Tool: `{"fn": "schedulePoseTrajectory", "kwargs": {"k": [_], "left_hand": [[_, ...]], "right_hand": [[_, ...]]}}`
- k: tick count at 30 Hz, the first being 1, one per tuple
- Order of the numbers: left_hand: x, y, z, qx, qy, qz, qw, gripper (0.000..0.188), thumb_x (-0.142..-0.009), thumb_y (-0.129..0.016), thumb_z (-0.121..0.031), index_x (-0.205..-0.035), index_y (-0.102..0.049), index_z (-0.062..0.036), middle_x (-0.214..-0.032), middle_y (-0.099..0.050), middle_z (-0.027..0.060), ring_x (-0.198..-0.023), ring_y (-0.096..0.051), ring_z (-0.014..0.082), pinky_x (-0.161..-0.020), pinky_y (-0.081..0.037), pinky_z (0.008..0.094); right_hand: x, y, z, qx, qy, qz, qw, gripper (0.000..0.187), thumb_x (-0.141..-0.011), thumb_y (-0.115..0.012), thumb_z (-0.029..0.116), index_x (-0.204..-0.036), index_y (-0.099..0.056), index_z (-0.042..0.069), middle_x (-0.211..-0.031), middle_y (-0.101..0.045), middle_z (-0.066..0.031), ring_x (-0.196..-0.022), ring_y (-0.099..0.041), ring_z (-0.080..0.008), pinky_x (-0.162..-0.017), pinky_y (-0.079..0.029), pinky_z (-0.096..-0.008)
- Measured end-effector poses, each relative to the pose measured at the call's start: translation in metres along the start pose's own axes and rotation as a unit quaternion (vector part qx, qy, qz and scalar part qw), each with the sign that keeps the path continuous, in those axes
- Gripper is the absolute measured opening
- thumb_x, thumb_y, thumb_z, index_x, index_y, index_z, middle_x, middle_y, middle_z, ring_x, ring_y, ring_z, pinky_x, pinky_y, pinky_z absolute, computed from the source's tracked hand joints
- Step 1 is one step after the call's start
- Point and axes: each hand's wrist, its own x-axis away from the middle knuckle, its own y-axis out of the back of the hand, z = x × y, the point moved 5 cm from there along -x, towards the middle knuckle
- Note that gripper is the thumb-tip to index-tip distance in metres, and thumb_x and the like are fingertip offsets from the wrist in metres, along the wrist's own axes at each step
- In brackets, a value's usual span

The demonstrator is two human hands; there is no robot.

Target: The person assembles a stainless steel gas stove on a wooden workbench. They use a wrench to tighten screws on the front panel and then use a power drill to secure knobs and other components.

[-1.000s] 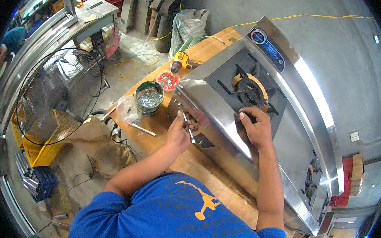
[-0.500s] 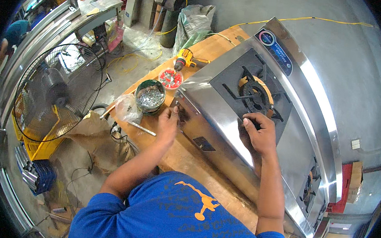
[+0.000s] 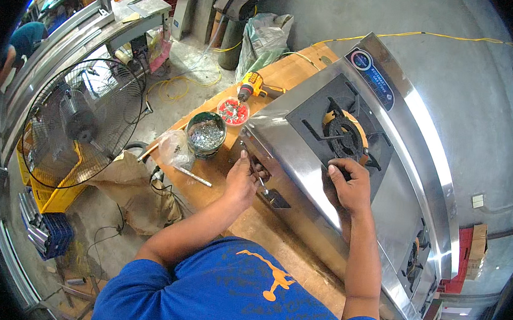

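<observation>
A stainless steel gas stove point(image 3: 405, 209) lies at an angle across the wooden workbench. My left hand point(image 3: 242, 180) is at its shiny front panel point(image 3: 311, 229), fingers pinched beside a dark rectangular opening point(image 3: 276, 198). Whatever those fingers hold is too small to name. Over the stove top, my right hand point(image 3: 351, 187) is closed, thumb against forefinger, just near of the black burner point(image 3: 346, 136); any object in it is hidden. Left of the stove stand a dark can of small metal parts point(image 3: 206, 135) and a round tub of red and silver pieces point(image 3: 233, 111).
A yellow-black cordless drill point(image 3: 251, 85) lies behind the tub. Beside the can are a clear plastic bag point(image 3: 174, 148) and a thin metal rod point(image 3: 193, 176). A large wire-caged fan point(image 3: 80, 124) stands on the left. A yellow cable point(image 3: 420, 33) crosses the floor behind.
My left hand has moved right, from beside the can to the stove's front panel. The right hand stays at nearly the same spot over the stove top.
</observation>
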Motion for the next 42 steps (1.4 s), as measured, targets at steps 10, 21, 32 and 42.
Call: {"fn": "schedulePoseTrajectory", "kwargs": {"k": [10, 21, 32, 42], "left_hand": [[-0.024, 0.031, -0.055, -0.374, -0.351, 0.041, 0.857, 0.025, -0.104, -0.056, -0.032, -0.102, -0.056, -0.0074, -0.071, -0.055, 0.0002, -0.063, -0.053, 0.0113, -0.062, -0.049, 0.0292], [0.004, 0.002, 0.007, 0.007, -0.059, -0.018, 0.998, 0.03, -0.104, -0.053, -0.041, -0.097, -0.051, -0.0112, -0.077, -0.053, 0.0006, -0.067, -0.051, 0.0116, -0.062, -0.046, 0.0271], [-0.006, 0.005, 0.009, 0.065, -0.038, 0.006, 0.997, 0.025, -0.103, -0.055, -0.039, -0.099, -0.054, -0.0142, -0.081, -0.055, -0.0004, -0.071, -0.053, 0.0121, -0.065, -0.048, 0.0275], [-0.012, 0.002, -0.001, -0.065, 0.016, 0.061, 0.996, 0.031, -0.103, -0.052, -0.044, -0.107, -0.059, -0.0139, -0.081, -0.061, 0.0003, -0.07, -0.06, 0.0142, -0.069, -0.052, 0.0313]], "right_hand": [[0.004, 0.006, 0.011, -0.007, 0.026, -0.006, 1.0, 0.018, -0.086, -0.07, 0.015, -0.098, -0.072, 0.001, -0.091, -0.071, -0.0147, -0.087, -0.068, -0.028, -0.08, -0.051, -0.0347], [0.007, 0.004, 0.0, 0.003, -0.014, 0.007, 1.0, 0.018, -0.087, -0.071, 0.015, -0.098, -0.072, 0.001, -0.09, -0.071, -0.0155, -0.085, -0.068, -0.0285, -0.079, -0.051, -0.0352], [-0.008, 0.003, -0.006, 0.005, -0.022, 0.021, 1.0, 0.018, -0.087, -0.071, 0.017, -0.098, -0.072, 0.002, -0.089, -0.07, -0.015, -0.085, -0.068, -0.0288, -0.078, -0.051, -0.0351], [-0.012, 0.005, -0.004, 0.017, -0.001, 0.015, 1.0, 0.016, -0.086, -0.07, 0.015, -0.097, -0.072, 0.002, -0.089, -0.07, -0.0153, -0.084, -0.067, -0.0305, -0.077, -0.051, -0.0365]]}}
